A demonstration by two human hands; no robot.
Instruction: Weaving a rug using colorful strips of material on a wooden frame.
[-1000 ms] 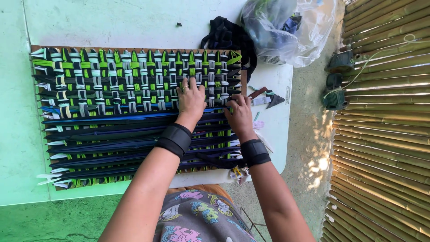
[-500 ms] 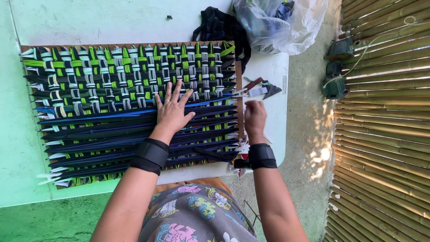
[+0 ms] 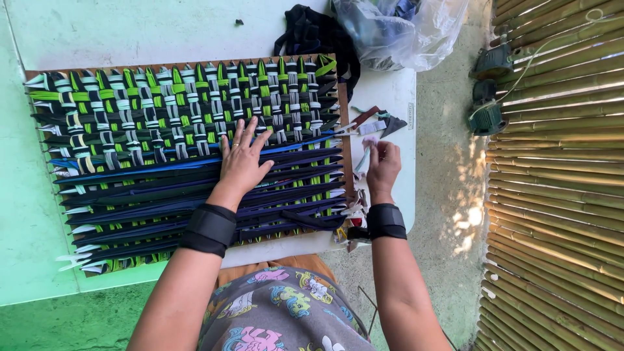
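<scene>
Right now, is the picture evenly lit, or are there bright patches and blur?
Head view: mostly soft shade over the woven mat and both hands, left hand, right hand; dappled sun glares on the ground by the bamboo screen; the image is sharp, edges slightly bowed.

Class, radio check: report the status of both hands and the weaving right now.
Left hand flat on woven mat, fingers spread. Right hand pinching strip end beyond frame's right edge. Plastic bag and black cloth sit beyond, not obstructing.
</scene>
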